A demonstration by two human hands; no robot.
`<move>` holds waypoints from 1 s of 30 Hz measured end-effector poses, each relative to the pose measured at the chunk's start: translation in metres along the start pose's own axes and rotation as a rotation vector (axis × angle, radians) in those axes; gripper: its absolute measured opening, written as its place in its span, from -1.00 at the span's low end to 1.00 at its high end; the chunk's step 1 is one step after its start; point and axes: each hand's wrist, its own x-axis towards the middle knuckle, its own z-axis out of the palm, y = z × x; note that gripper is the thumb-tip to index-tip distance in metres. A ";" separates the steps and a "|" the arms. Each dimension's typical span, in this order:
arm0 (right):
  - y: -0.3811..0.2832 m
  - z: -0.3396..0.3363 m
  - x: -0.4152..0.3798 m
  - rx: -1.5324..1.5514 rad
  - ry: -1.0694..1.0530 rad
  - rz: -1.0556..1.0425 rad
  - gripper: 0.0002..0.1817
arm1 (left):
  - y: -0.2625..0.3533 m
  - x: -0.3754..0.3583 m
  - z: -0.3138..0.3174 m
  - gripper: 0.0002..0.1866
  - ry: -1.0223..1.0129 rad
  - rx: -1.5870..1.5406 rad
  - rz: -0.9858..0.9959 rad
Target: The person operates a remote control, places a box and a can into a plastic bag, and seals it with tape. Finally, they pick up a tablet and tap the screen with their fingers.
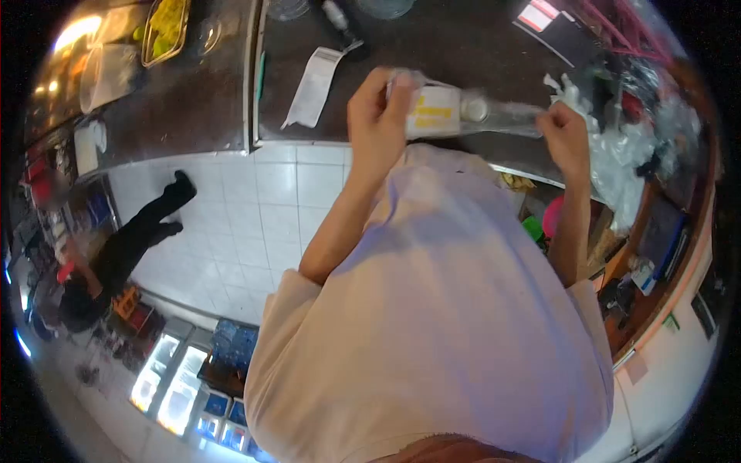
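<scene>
A clear plastic bag point(509, 117) is stretched sideways between my two hands, over the front edge of the dark counter. Inside it lie a white package point(436, 112) with yellow print and a small round white-topped container point(474, 109). My left hand point(378, 116) is closed around the bag's left end, its thumb against the plastic. At the other end, my right hand point(563, 135) pinches the twisted plastic between its fingers. Left of my hands, a white paper slip point(315, 86) with printing lies on the counter point(440, 46).
Crumpled clear plastic bags point(617, 150) are heaped at the right. A black and white card or box point(557, 31) lies behind. A tray of green food point(164, 31) stands at the far left. Across the tiled floor point(247, 201), a person in dark clothes point(127, 243) stands.
</scene>
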 end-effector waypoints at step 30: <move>0.039 0.174 0.014 0.220 -0.199 -0.567 -0.14 | -0.189 0.007 0.019 -0.38 -0.609 0.657 0.486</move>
